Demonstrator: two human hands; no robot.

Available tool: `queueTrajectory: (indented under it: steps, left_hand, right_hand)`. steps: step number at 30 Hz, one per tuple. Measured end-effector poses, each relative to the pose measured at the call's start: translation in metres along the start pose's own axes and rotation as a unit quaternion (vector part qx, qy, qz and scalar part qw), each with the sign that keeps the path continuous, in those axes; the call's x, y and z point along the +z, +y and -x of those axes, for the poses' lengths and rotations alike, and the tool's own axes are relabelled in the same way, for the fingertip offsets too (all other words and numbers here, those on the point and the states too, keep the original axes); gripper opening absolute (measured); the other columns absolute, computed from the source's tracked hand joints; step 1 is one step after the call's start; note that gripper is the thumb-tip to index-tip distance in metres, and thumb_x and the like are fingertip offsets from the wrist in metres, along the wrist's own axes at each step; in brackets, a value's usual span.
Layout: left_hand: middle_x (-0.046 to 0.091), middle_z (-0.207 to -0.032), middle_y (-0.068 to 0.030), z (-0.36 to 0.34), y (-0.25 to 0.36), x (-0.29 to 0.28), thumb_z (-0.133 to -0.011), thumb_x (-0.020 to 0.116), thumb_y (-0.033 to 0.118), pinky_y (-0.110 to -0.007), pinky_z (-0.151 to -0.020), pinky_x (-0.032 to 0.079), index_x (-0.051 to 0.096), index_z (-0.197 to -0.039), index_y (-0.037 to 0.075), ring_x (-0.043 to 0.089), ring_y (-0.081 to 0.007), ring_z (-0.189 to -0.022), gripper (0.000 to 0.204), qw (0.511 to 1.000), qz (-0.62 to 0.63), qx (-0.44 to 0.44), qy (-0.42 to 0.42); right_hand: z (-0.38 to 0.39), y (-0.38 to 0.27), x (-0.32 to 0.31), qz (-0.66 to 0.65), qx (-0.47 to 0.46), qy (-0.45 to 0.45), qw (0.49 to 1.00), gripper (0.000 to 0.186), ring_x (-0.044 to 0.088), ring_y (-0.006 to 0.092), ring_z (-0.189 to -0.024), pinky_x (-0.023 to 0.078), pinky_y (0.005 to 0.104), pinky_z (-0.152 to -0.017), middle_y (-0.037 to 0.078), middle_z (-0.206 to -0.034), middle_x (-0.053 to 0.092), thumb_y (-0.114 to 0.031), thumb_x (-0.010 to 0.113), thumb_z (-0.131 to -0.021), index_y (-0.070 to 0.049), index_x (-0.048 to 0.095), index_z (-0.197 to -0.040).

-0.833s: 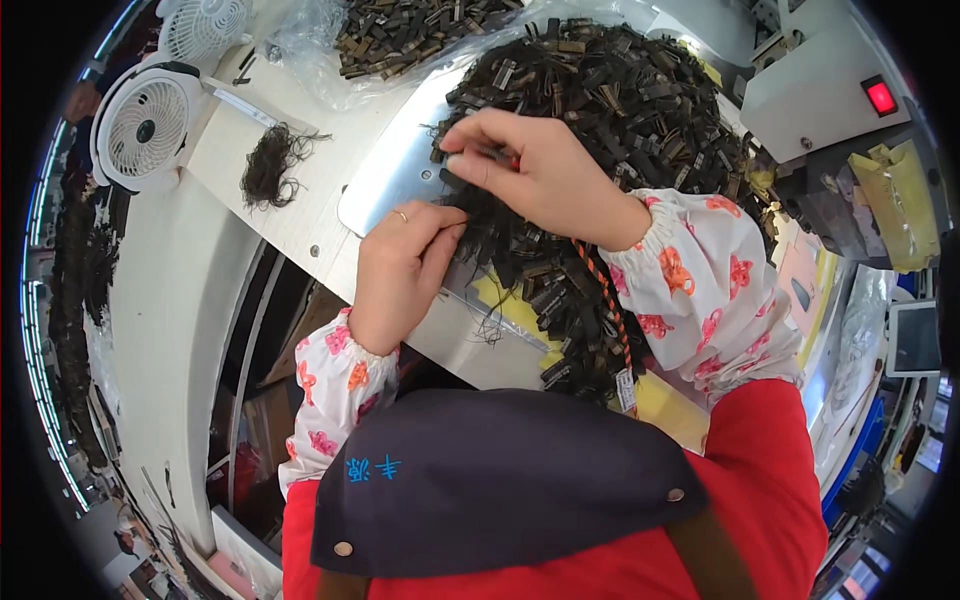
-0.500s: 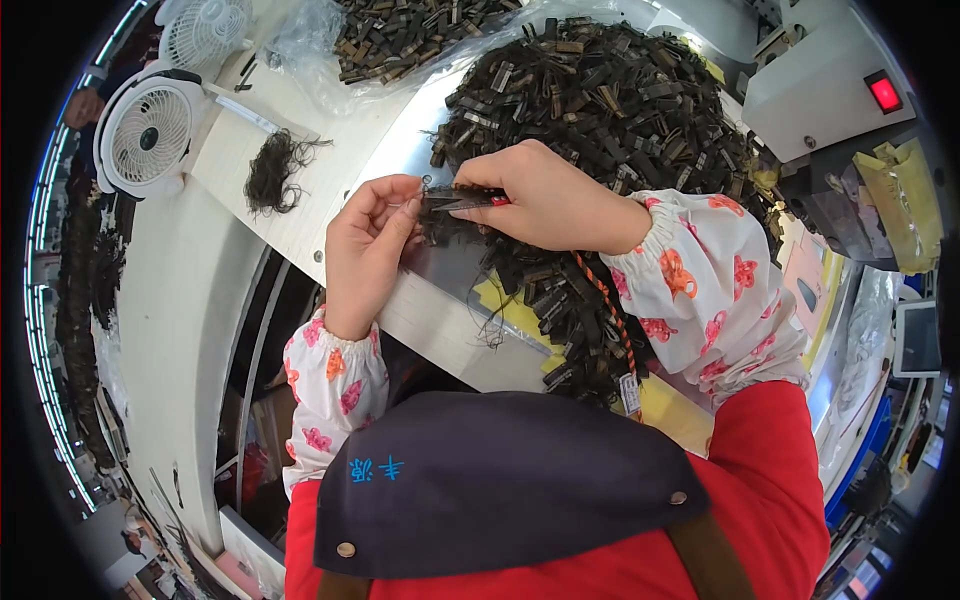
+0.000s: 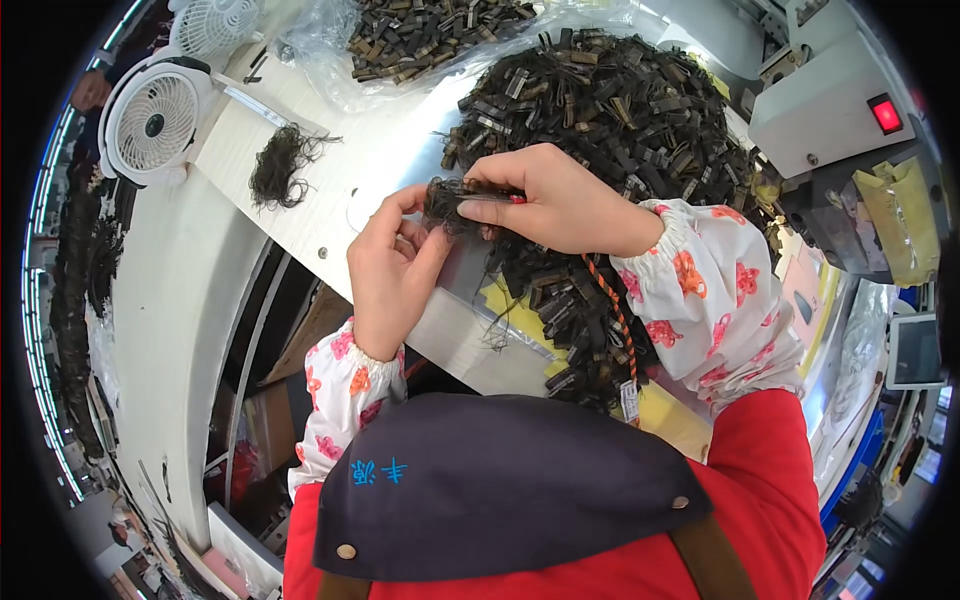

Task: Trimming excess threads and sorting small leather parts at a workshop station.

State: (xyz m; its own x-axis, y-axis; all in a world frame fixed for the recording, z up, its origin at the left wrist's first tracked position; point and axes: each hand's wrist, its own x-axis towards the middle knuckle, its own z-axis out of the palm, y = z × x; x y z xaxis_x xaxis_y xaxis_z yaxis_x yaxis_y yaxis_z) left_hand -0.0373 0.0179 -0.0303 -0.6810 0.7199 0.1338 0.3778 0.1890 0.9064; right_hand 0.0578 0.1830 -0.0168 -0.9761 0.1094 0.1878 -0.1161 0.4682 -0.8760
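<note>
My right hand [image 3: 560, 205] is closed round a slim dark metal tool [image 3: 492, 197] with a red part; it could be tweezers or small snips, and I cannot tell which. A curly tuft of dark hair [image 3: 442, 207] lies at the tool's tip. My left hand [image 3: 395, 265] pinches this tuft between thumb and fingers, with the palm turned toward the right hand. Both hands meet above the near-left side of a large pile of dark hair pieces with flat bands [image 3: 610, 110]. Part of the tool is hidden by the right fingers and the hair.
A loose clump of dark hair [image 3: 280, 168] lies on the white table [image 3: 225, 150] at the left. Two white fans [image 3: 155, 125] stand beyond it. More banded pieces [image 3: 430, 35] lie on clear plastic at the back. At right are a grey box with a red switch [image 3: 885, 113] and a yellow packet [image 3: 895, 225].
My left hand has shifted slightly right, nearer the right hand. The tool's tips, spread apart before, now lie against the hair tuft, which looks bunched up between the hands.
</note>
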Motion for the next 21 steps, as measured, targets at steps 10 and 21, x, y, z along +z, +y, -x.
queueTrajectory:
  steps: [10,21]
  left_hand:
    - [0.063,-0.073,-0.0041,0.002,-0.001,-0.031,-0.087,0.057,0.006,-0.016,-0.050,0.036,0.051,-0.117,-0.001,0.047,-0.0020,-0.056,0.032,0.975,0.151,-0.110,-0.123]
    - [0.059,-0.077,-0.0057,-0.002,0.019,-0.031,-0.090,0.049,0.004,-0.018,-0.053,0.040,0.039,-0.115,0.001,0.049,-0.0048,-0.060,0.026,0.954,0.155,-0.097,-0.238]
  right_hand:
    - [0.000,0.005,-0.001,0.094,0.019,0.169,0.981,0.019,0.053,0.0083,-0.064,0.042,0.0235,-0.056,0.005,-0.078,0.061,-0.007,0.061,-0.080,0.000,0.058,-0.098]
    - [0.002,-0.010,0.004,0.000,0.001,-0.058,0.998,0.028,0.061,0.0180,-0.069,0.047,0.0281,-0.062,0.011,-0.082,0.065,-0.015,0.067,-0.079,0.002,0.059,-0.101]
